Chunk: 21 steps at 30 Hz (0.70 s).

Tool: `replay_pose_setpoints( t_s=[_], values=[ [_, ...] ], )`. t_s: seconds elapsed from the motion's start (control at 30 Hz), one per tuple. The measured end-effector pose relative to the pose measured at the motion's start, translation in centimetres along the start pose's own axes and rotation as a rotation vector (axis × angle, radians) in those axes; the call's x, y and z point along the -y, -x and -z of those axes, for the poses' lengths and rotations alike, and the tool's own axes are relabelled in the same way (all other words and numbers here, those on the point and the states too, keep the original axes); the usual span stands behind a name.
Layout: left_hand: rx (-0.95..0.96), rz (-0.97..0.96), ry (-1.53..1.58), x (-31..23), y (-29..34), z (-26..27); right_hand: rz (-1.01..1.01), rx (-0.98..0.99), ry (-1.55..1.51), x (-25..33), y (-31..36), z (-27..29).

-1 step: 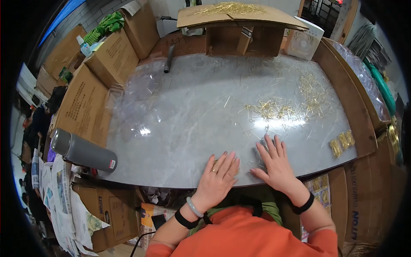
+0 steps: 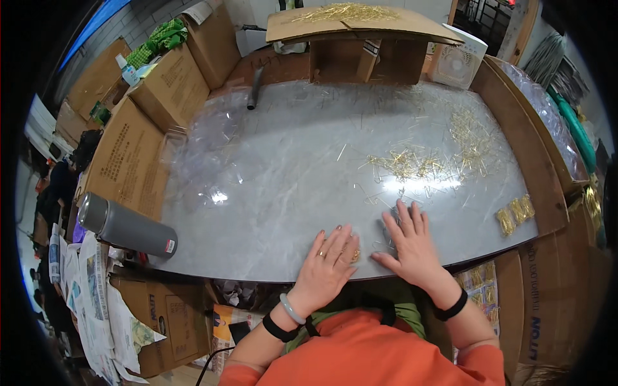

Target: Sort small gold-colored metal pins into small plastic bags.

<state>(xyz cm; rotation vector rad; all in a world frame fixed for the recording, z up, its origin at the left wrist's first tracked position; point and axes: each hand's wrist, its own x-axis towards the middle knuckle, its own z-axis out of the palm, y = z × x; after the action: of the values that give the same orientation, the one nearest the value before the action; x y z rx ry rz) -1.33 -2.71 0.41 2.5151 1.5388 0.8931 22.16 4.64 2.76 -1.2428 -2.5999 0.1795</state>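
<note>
My left hand [image 2: 324, 267] lies flat near the table's front edge, fingers stretched out and slightly apart. A small bit of gold wire pieces [image 2: 356, 255] shows beside its fingers; the palm hides whatever else is under it. To its right, my right hand [image 2: 416, 249] rests palm down with the fingers and thumb spread. A few loose wire pieces lie by its thumb. Beyond the right hand is a loose heap of thin gold wire hooks [image 2: 412, 165], and more are scattered [image 2: 473, 145] to the far right. Neither hand grips anything visible.
Small gold wire bundles [image 2: 506, 222] sit at the table's right edge. A grey flask [image 2: 138, 228] stands tilted in view at the left. Clear plastic bags [image 2: 209, 145] lie far left. Cardboard walls [image 2: 125, 164] border the table; a cardboard shelf [image 2: 322, 64] and white fan [image 2: 456, 67] stand behind.
My right hand has shifted slightly left, and my left hand has moved a touch away from me. The wire heaps look the same.
</note>
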Motion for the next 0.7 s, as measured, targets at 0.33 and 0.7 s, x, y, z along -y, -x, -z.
replay_pose_setpoints(
  t_s=[0.33, 0.7],
  values=[
    [-0.031, 0.157, -0.011, 1.0, 1.6, 0.7, -0.064, -0.231, -0.309, -1.5, -1.2, -2.7],
    [-0.211, 0.333, -0.104, 0.2, -0.4, 2.1, 0.003, -0.252, -0.203, -2.7, -0.4, -2.2]
  ],
)
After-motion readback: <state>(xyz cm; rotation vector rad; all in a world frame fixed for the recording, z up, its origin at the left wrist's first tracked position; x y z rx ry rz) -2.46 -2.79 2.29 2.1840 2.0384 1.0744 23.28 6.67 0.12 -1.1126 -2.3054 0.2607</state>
